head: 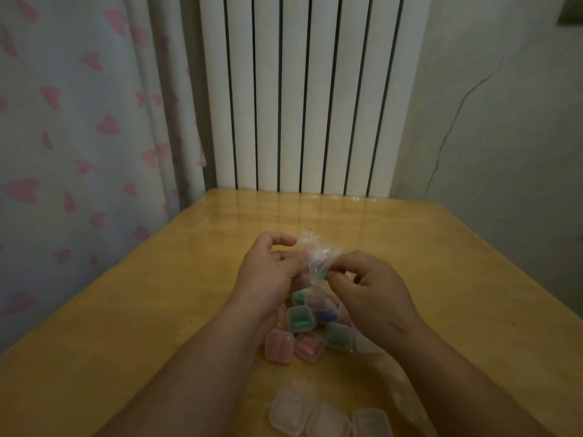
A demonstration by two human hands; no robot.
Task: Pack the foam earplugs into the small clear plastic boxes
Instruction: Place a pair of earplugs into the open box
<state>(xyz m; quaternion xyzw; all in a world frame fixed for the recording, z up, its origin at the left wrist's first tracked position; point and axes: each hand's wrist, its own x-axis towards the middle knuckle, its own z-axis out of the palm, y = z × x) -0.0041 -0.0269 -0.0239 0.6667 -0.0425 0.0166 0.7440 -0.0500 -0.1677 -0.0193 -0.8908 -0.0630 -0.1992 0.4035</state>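
Nearest the viewer, three empty clear boxes sit in a row on the surface, between the two forearms.

Just beyond them lies a cluster of filled boxes holding pink, green and blue foam earplugs. Film shows around some of them. Whether all are inside the clear plastic bag or some lie loose cannot be told.

Above the cluster, both hands work at the neck of the bag. The left hand has its grip pinched on the film, and the right hand likewise, fingers curled in toward the left. The bag's crumpled top stands up between them.

Behind the surface stand a white radiator and a heart-print curtain.

Assessed risks:
- The thin film may tear or give way suddenly under opposed pulling, dumping the boxes.
- The surface looks glossy, so spilled boxes would likely skid and scatter, possibly over an edge.
- A dropped box may spring its lid, and light foam earplugs would roll away.
- Either forearm, if lowered or swept inward, could knock the empty boxes out of place.
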